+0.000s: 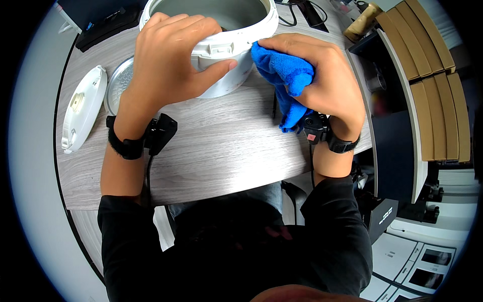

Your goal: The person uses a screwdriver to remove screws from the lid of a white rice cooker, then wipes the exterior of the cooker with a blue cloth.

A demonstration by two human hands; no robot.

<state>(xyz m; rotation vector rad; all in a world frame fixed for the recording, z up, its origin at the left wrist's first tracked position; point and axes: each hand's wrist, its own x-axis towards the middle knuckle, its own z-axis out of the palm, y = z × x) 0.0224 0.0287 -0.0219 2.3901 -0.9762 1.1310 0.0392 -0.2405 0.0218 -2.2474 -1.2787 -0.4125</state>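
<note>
A white rice cooker body [226, 81], its lid off and its inside grey, stands at the top middle. My left hand [171, 60] grips its near left rim, fingers over the edge and thumb on the outer wall by the latch. In my right hand [320, 68] is a bunched blue microfibre cloth [279, 70], pressed to the outside of the rim at the right. A white oval plastic cover [85, 109] lies on the left of the desk. Beside it, partly behind my left forearm, is a round metal inner lid [119, 85].
The wood-grain desk [226, 151] has its front edge close to my body. A black device [109, 30] lies at the back left, black cables [288, 19] at the back right. Cardboard boxes [419, 41] stand on a shelf unit [392, 113] at the right. Wrist-worn cameras trail cables.
</note>
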